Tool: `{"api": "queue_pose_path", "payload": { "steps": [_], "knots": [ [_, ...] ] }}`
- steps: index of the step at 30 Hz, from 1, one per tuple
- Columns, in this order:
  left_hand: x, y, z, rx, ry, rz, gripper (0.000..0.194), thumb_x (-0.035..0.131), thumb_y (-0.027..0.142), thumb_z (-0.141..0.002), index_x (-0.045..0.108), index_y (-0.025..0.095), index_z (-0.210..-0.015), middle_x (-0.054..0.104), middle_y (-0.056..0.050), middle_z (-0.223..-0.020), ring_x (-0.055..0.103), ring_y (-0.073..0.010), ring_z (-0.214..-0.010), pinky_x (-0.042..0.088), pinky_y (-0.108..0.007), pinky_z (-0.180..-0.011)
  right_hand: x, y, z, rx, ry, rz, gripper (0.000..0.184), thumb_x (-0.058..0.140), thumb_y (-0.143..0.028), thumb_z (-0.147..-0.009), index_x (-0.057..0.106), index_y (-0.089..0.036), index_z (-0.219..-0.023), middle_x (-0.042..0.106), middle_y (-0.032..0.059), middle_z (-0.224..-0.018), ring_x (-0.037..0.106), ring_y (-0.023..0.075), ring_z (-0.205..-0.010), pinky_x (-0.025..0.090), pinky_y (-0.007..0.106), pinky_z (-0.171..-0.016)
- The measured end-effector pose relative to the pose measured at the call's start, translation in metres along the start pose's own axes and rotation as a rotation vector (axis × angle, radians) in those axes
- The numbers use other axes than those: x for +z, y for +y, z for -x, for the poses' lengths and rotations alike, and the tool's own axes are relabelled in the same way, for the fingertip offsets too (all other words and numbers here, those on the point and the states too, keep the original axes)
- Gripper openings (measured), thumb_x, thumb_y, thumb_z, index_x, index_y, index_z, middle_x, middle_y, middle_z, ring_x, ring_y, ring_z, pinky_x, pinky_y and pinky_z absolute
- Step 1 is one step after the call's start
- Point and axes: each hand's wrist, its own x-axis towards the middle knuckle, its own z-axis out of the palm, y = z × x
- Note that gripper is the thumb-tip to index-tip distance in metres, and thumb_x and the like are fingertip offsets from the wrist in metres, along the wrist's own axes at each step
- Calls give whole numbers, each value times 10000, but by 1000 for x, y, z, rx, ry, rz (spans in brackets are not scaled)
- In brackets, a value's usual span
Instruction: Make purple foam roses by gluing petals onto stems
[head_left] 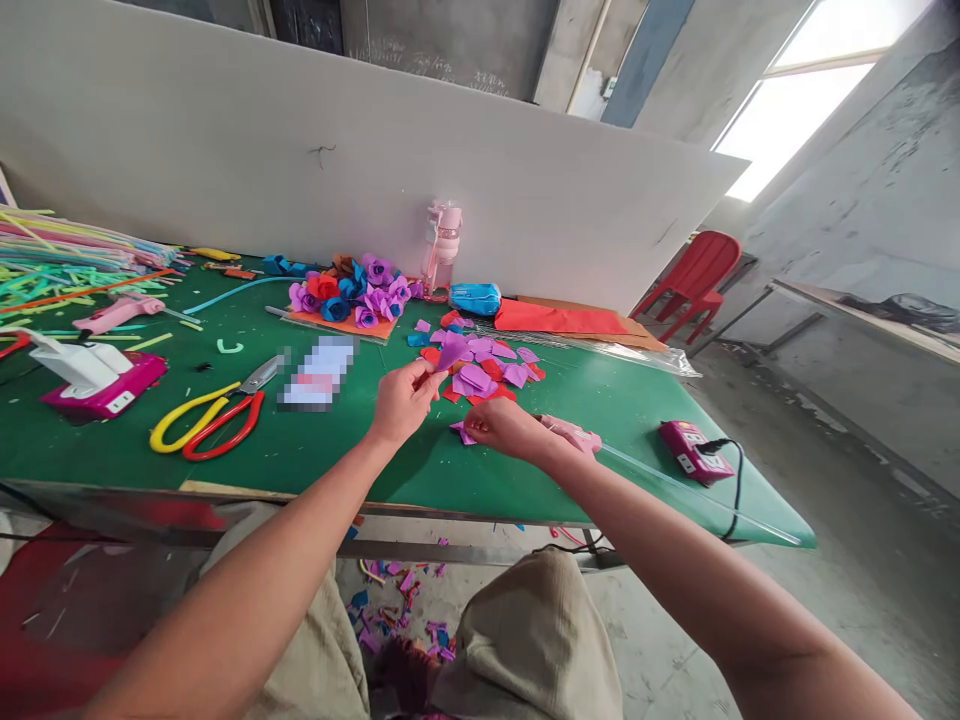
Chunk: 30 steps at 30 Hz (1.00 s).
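Observation:
Just in front of the petal pile, my left hand (405, 400) pinches a purple paper petal (452, 350) that points up and away. My right hand (504, 424) is curled low over the table, its fingers closed on a small folded purple paper piece (463, 434), partly hidden by the hand. Purple, red and blue loose petals (474, 380) lie heaped just beyond both hands. Beside the right wrist rests a pink glue gun (571, 434), partly covered by the forearm, with a long clear glue stick (690, 489) trailing from it.
Left of the hands lie scissors (217, 415) and a blurred-out flat item (320, 373). Behind stand finished paper flowers (352, 290), a pink bottle (442, 250), a blue packet (475, 298) and red paper (559, 318). Magenta power strips (694, 452) with cords sit at both sides.

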Motion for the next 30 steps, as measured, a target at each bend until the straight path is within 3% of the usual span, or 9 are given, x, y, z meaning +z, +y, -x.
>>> {"api": "queue_pose_path", "payload": {
  "steps": [7, 12, 20, 24, 30],
  "knots": [
    [1, 0, 1, -21, -25, 9, 238, 542, 380, -806, 606, 184, -688, 540, 40, -497, 459, -77, -363, 363, -203, -418, -4, -3, 2, 49, -8, -73, 152, 545, -107, -711, 683, -136, -655, 636, 0, -579, 516, 102, -538, 311, 201, -508],
    [3, 0, 0, -104, -41, 158, 255, 559, 409, -789, 588, 177, -689, 535, 42, -516, 445, -71, -349, 370, -197, -378, -9, -4, 4, 122, 25, -35, 157, 520, -90, -712, 655, -139, -647, 635, -1, -588, 515, 98, -540, 306, 200, -511],
    [3, -2, 0, -130, -37, 175, 262, 570, 410, -779, 574, 168, -677, 532, 41, -515, 433, -60, -349, 357, -191, -373, 5, -8, 3, 43, -37, 95, 100, 567, -126, -725, 659, -153, -752, 659, 37, -686, 565, 136, -620, 323, 214, -535],
    [3, 1, 1, -175, -74, 210, 256, 577, 407, -766, 577, 164, -685, 530, 39, -520, 428, -59, -359, 346, -195, -383, 5, -2, 1, 115, 50, -108, 95, 566, -141, -704, 642, -153, -649, 629, 7, -578, 542, 115, -542, 339, 206, -512],
    [3, 8, 0, -347, -131, 426, 259, 686, 381, -647, 602, 143, -704, 460, 57, -540, 303, -33, -406, 193, -189, -364, -8, -4, 9, 272, 258, -628, 171, 555, -295, -718, 628, -155, -655, 615, 1, -543, 568, 124, -516, 418, 212, -508]
  ]
}}
